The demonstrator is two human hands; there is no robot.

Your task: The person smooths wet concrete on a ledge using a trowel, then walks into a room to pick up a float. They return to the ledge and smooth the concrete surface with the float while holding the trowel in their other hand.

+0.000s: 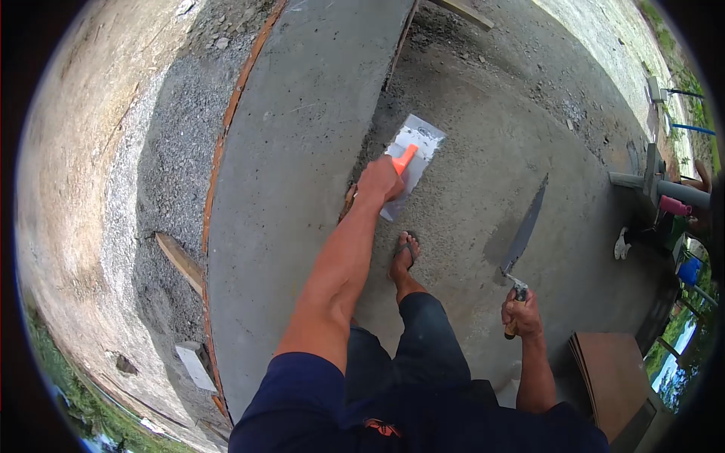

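Note:
My left hand [380, 181] is closed round the orange handle of a rectangular finishing trowel [418, 134], whose metal blade carries smears of wet cement. This trowel is at the inner edge of a smooth grey concrete strip [302, 128], over the rougher floor beside it. Lower right, my right hand [522, 311] grips the wooden handle of a long pointed brick trowel [526, 226]. Its narrow blade points away from me above the floor, and mortar clings near the handle. Part of the left fingers is hidden behind the hand.
A thin wooden form board [219, 162] edges the strip on the left, with a wooden stake [180, 262] and a block [195, 365] against it. Brown boards [613, 370] lean at lower right. Another person's foot [621, 244] shows at right. My sandalled foot [406, 251] stands on the floor.

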